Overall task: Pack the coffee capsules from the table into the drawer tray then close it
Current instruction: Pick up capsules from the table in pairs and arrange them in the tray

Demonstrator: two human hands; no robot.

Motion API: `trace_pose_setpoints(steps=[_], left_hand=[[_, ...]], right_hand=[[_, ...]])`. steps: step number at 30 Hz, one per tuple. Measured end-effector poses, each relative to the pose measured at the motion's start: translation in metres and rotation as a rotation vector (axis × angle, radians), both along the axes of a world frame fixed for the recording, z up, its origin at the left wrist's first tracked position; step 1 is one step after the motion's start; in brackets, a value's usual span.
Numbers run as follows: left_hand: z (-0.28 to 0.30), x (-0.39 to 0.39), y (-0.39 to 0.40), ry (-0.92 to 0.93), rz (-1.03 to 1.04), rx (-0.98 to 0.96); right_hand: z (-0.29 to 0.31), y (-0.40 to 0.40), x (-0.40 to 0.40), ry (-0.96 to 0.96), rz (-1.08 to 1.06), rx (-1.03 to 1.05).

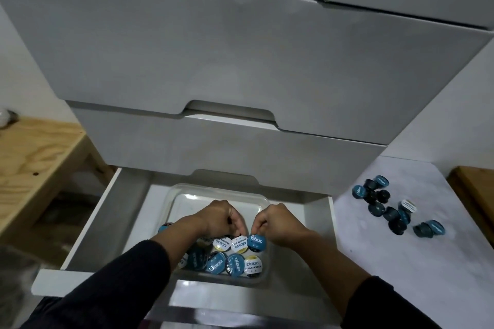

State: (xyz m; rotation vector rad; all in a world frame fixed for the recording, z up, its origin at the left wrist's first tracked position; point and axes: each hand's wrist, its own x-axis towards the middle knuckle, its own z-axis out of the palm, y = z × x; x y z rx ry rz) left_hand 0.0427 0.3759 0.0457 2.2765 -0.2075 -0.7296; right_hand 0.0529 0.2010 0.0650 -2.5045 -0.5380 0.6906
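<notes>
**Capsules go into the drawer tray, row by row**

Both hands work over the open bottom drawer. The right hand point(278, 222) has its fingertips pinched on a blue Excelso capsule point(256, 242), setting it at the right end of the tray's far row. The left hand point(219, 218) is curled with its fingers closed on a white-lidded capsule point(238, 244) just beside it. Around them, the clear plastic tray point(222, 192) holds two rows of capsules lid-up along its 6 o'clock side, its far half bare. The white drawer point(107, 211) stands pulled out beneath two shut drawer fronts. At 3 o'clock, well apart, a loose pile of dark blue capsules point(387, 205) waits on the white table point(401, 262). The risks appear modest: a capsule released tilted could topple its touching neighbours, and closing the drawer sharply could slide the tray and scatter the rows.
</notes>
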Motion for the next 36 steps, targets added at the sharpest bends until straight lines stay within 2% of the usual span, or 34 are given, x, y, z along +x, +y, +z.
trace_pose_setpoints(steps=[9, 14, 16, 19, 21, 25, 28, 31, 36], left_hand=[[0.003, -0.004, -0.001, -0.038, -0.002, -0.031], [0.010, -0.010, -0.002, -0.120, 0.008, 0.048], [0.017, -0.014, -0.005, -0.127, 0.022, 0.123], [0.027, -0.022, -0.012, -0.123, 0.000, 0.334], [0.030, -0.031, -0.017, -0.162, 0.058, 0.388], [0.038, -0.057, -0.032, -0.339, 0.229, 0.380], [0.046, -0.075, -0.046, -0.452, 0.339, 0.373], [0.058, -0.090, -0.062, -0.464, 0.363, 0.363], [0.074, -0.091, -0.103, -0.552, 0.401, 0.231]], right_hand=[[-0.004, 0.004, -0.007, -0.034, 0.011, -0.064], [-0.006, 0.004, -0.014, -0.079, -0.032, -0.064], [-0.006, 0.004, -0.017, -0.146, -0.031, -0.066], [-0.002, 0.005, -0.024, -0.251, -0.027, -0.083], [0.000, 0.006, -0.029, -0.338, 0.019, -0.103], [0.005, 0.009, -0.044, -0.584, -0.028, -0.090], [0.010, 0.008, -0.056, -0.633, -0.110, -0.042], [0.011, -0.009, -0.067, -0.694, -0.148, -0.016], [0.015, -0.063, -0.071, -0.954, -0.173, 0.104]])
